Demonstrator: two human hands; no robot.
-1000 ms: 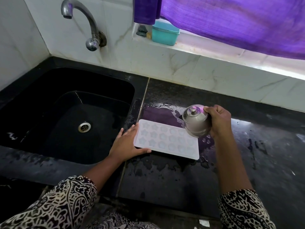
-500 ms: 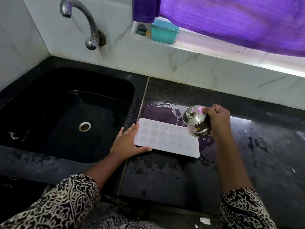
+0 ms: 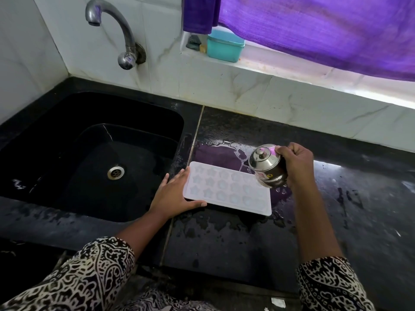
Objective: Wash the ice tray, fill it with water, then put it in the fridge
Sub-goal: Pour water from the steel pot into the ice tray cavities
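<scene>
Pot [image 3: 268, 168] tipped further in right hand's [image 3: 296, 163] closed grip; left hand [image 3: 174, 195] lay flat-open bracing tray [image 3: 226, 190]. Overpouring risked flooding bench [image 3: 336, 221].

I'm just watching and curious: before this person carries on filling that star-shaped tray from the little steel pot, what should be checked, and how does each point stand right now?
1. Ice tray lies flat on the counter: ok.
2. Left hand steadies the tray's near-left corner: ok.
3. Right hand has a firm grip on the steel pot: ok.
4. Pot is tilted over the tray's far-right end, with a thin stream leaving it: ok.
5. Water goes only into the tray: not ok, the counter around it is wet with puddles.
6. Every star cell is full: cannot tell, the water is too clear to judge.
</scene>
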